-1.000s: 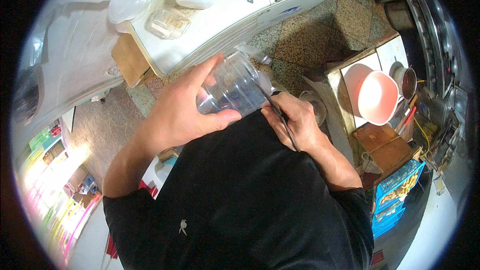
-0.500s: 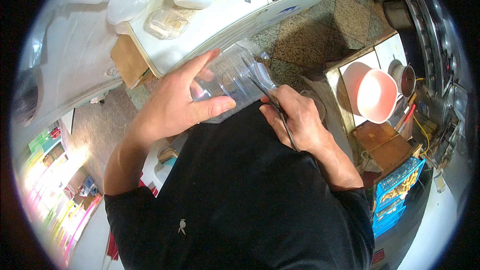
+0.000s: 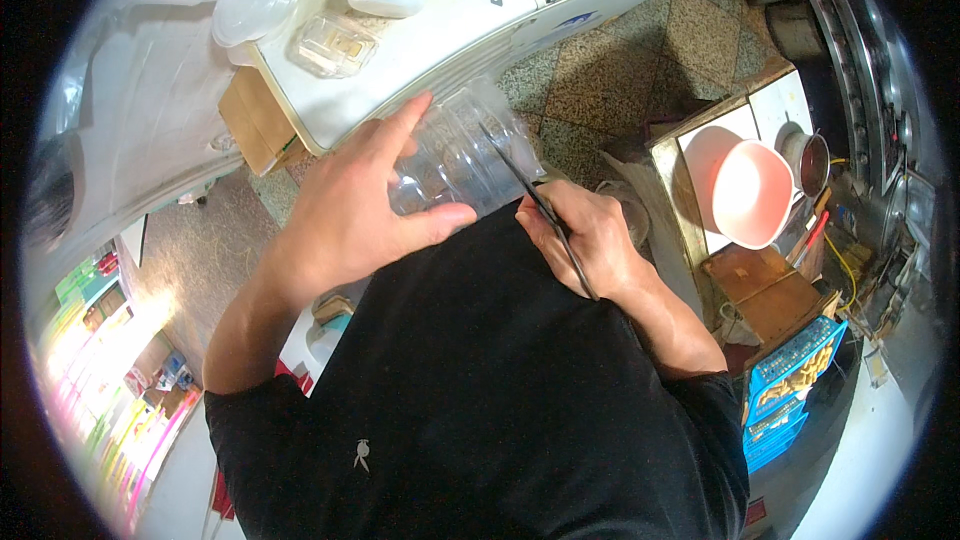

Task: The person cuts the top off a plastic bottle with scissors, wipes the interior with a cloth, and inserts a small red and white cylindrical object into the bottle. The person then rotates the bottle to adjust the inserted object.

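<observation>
A person in a black shirt (image 3: 470, 370), seen from above, works with both bare hands in front of the torso. The left hand (image 3: 345, 205) is spread around a clear plastic container (image 3: 455, 155), gripping it by one end: the thumb presses the side nearer the body, the index finger stretches along the far side, and the remaining fingers are mostly hidden. The container lies tilted, reaching from the left palm toward the right fingers. The right hand (image 3: 595, 240) is closed on a slim, dark tool (image 3: 543, 208), whose narrow end points past the fingertips and overlaps the container; whether it is inside the wall or only in front of it cannot be told, nor whether it is a knife or scissors.

The step looks like cutting or trimming the plastic. To do it well, the left thumb is best kept off the tool's line, the grip firm enough to stop rolling but too light to buckle the thin wall. Short, controlled strokes, angled away from the left fingers and the torso, would probably leave the cleanest edge.
</observation>
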The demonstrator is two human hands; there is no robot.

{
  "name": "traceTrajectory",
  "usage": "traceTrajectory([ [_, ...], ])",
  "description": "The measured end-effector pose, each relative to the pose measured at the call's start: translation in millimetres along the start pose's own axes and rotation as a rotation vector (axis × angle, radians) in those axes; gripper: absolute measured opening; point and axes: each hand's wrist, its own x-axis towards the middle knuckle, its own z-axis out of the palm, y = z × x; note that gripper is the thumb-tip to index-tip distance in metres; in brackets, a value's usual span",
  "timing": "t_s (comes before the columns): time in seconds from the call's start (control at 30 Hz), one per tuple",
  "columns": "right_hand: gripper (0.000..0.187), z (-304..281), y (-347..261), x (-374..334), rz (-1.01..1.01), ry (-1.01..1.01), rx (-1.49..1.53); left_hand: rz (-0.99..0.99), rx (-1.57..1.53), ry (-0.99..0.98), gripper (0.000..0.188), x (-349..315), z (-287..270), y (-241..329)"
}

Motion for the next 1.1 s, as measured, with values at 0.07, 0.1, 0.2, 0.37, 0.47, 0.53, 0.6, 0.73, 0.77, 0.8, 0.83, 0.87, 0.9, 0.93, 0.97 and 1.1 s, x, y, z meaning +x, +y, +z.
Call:
traceTrajectory([
  [0.07,0.012,-1.7,-4.2,3.0,0.027,0.001,0.004,0.017,0.07,-0.028,0.105,-0.2,0.0,4.6],
  [0.1,0.011,-2.0,-5.2,3.9,0.04,0.001,0.005,0.025,0.104,-0.042,0.106,-0.2,-0.1,5.7],
  [0.2,0.011,-2.4,-3.1,1.9,0.064,-0.021,0.029,0.046,0.112,0.013,0.108,-2.5,4.6,2.0],
  [0.37,0.01,-0.1,-1.9,0.4,0.064,-0.019,0.007,0.047,0.1,0.013,0.108,-3.7,6.4,-1.2],
  [0.47,0.011,-2.0,-3.2,2.1,0.046,-0.016,-0.054,0.025,0.156,-0.012,0.11,-4.2,5.2,3.8],
  [0.53,0.011,-3.4,-3.1,1.1,0.045,-0.025,-0.084,0.01,0.184,-0.019,0.112,-4.3,5.4,5.2],
  [0.6,0.011,-3.9,-2.7,-1.0,0.062,-0.043,-0.083,0.024,0.194,0.011,0.113,-3.8,8.3,2.4],
  [0.73,0.01,-3.6,-2.1,-3.1,0.071,-0.05,-0.063,-0.018,0.209,-0.018,0.112,-3.8,6.6,6.7],
  [0.77,0.01,-3.5,-1.1,-2.8,0.056,-0.046,-0.062,-0.009,0.211,-0.008,0.112,-4.1,7.2,5.9],
  [0.8,0.01,-3.6,-0.4,-2.4,0.041,-0.041,-0.062,0.001,0.213,0.002,0.111,-4.2,8.0,5.2],
  [0.83,0.01,-3.3,-2.0,-1.0,0.054,-0.029,-0.046,0.037,0.245,0.035,0.111,-4.4,10.0,4.2],
  [0.87,0.011,-2.9,-5.4,1.8,0.067,-0.016,-0.031,0.073,0.278,0.067,0.11,-4.6,12.5,3.1],
  [0.9,0.011,-2.4,-7.1,3.3,0.079,-0.003,-0.015,0.109,0.31,0.099,0.11,-4.6,14.2,2.7],
  [0.93,0.011,-1.9,-6.7,4.0,0.077,-0.006,-0.045,0.095,0.316,0.097,0.11,-4.5,14.9,2.8],
  [0.97,0.011,-1.5,-5.9,4.7,0.074,-0.009,-0.075,0.081,0.323,0.095,0.11,-4.2,15.6,2.9],
  [1.1,0.012,-0.4,-0.9,0.7,0.085,-0.022,-0.104,0.076,0.323,0.114,0.111,-4.9,16.4,1.1],
])
